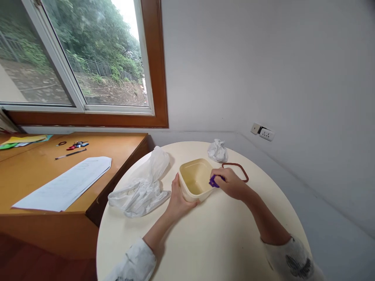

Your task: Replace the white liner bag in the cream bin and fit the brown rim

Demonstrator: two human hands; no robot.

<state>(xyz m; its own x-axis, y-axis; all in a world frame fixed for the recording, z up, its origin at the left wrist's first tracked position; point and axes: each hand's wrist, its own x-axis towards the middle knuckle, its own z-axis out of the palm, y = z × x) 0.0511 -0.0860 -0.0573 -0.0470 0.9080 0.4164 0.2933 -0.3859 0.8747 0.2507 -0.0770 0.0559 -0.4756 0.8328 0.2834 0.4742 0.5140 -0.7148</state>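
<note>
A cream square plastic container (187,193) stands without a lid on the round table. My left hand (179,201) is wrapped round its near left corner and grips it. A crumpled purple cloth (216,181) is bunched in the closed fingers of my right hand (230,183), at the container's right rim. Some of the cloth is hidden by the fingers. Just behind my right hand lies a reddish-brown frame-shaped band (241,168), partly covered by the hand.
A white plastic bag (143,189) lies on the left of the round table (216,242). A smaller knotted white bag (217,151) sits at the back. The wooden desk (125,146) at left holds papers (67,181), a pen (70,154) and keys (77,145). A wall socket (266,134) is at right.
</note>
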